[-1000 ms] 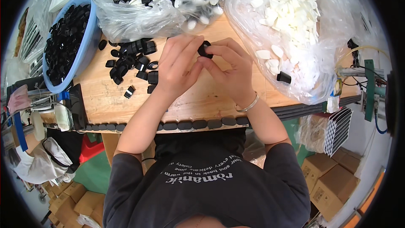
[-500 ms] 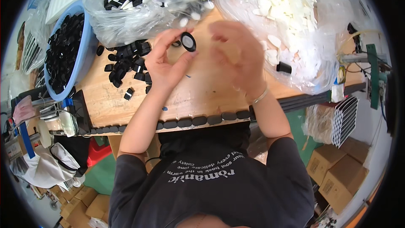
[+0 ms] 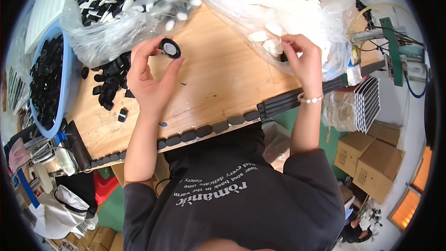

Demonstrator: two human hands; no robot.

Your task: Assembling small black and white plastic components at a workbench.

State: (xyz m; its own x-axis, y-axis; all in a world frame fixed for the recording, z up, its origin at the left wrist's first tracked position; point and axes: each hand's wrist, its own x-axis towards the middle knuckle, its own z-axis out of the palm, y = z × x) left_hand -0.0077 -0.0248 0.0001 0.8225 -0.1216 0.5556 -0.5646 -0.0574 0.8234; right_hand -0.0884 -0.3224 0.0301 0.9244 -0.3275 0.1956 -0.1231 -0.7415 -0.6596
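My left hand (image 3: 151, 76) is raised over the table's left half. Between its thumb and fingers it grips a round black cap (image 3: 170, 48) whose open side shows a pale disc inside a black rim. At the right, my right hand (image 3: 306, 60) has thumb and forefinger pinched together beside loose white oval pieces (image 3: 272, 46) on the clear plastic bag. What sits in that pinch is hard to make out. A black piece (image 3: 284, 57) is partly hidden under the right fingers. Next to my left hand lies a loose heap of black caps (image 3: 109, 83).
A blue basin (image 3: 69, 72) full of black parts stands far left. Behind, a clear bag (image 3: 100, 42) holds mixed black and white pieces; another bag (image 3: 223, 0) holds a white pile. Dark padding (image 3: 204, 131) lines the wooden table's (image 3: 218, 74) front edge. Cardboard boxes (image 3: 376, 162) stand right.
My right hand has gone from the middle to the white pieces at the right, and its fingers have come together. My left hand still holds the black cap. The whole view has shifted.
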